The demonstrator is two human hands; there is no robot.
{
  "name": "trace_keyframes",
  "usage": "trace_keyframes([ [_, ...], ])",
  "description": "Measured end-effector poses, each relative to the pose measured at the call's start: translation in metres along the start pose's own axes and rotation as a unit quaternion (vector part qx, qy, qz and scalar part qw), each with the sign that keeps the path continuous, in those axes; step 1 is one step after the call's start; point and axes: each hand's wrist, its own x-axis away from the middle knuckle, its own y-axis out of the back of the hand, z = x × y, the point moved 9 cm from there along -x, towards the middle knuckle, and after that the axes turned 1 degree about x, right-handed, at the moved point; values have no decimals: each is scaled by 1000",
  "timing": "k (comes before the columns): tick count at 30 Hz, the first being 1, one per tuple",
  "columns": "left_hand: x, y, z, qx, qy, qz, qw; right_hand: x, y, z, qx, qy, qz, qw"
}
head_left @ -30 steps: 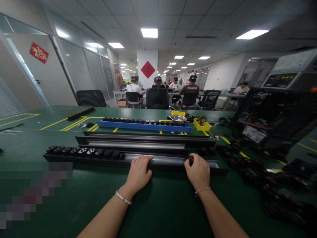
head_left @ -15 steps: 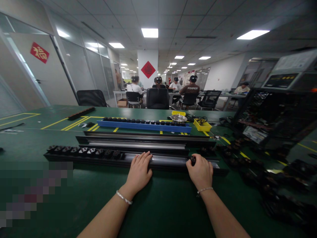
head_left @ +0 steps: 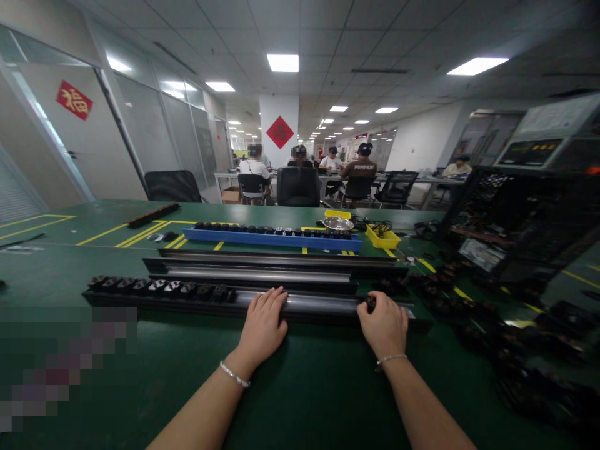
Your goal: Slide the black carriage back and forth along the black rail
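Observation:
A long black channel (head_left: 323, 305) with a shiny inner face lies across the green table in front of me. Several small black parts (head_left: 187, 289) sit in a row in its left half. My left hand (head_left: 263, 320) rests on the channel just right of that row, fingers stretched out flat and holding nothing. Near the channel's right end, my right hand (head_left: 383, 322) is closed round a small black part (head_left: 371, 304), most of which the fingers hide. Whether that part touches the channel's floor I cannot tell.
Behind are more black channels (head_left: 257, 274) and a blue rail (head_left: 272, 240) bearing black parts. A metal bowl (head_left: 338, 224) and a yellow bin (head_left: 383, 237) stand farther back. Loose black parts (head_left: 529, 369) crowd the right, beside an open-frame machine (head_left: 497, 212). Several people sit beyond.
My right hand has shifted slightly to the right along the channel with the small black part in its fingers. My left hand has stayed in place.

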Motion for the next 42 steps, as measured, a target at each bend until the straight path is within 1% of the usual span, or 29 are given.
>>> trace_keyframes([
  [6,0,0,1,3,2,-1,1000,-1,2,-4,1,-12,0,1000],
  [16,0,-2,1,-2,4,5,1000,-2,1,-8,8,-10,4,1000],
  [22,-1,-1,0,-5,0,2,1000,-5,2,-17,18,-29,-3,999],
  [29,0,-1,0,-16,0,-4,1000,-6,2,-21,17,-45,-9,999],
  [42,0,-1,1,-14,-1,-2,1000,-7,4,-29,20,-55,-15,998],
])
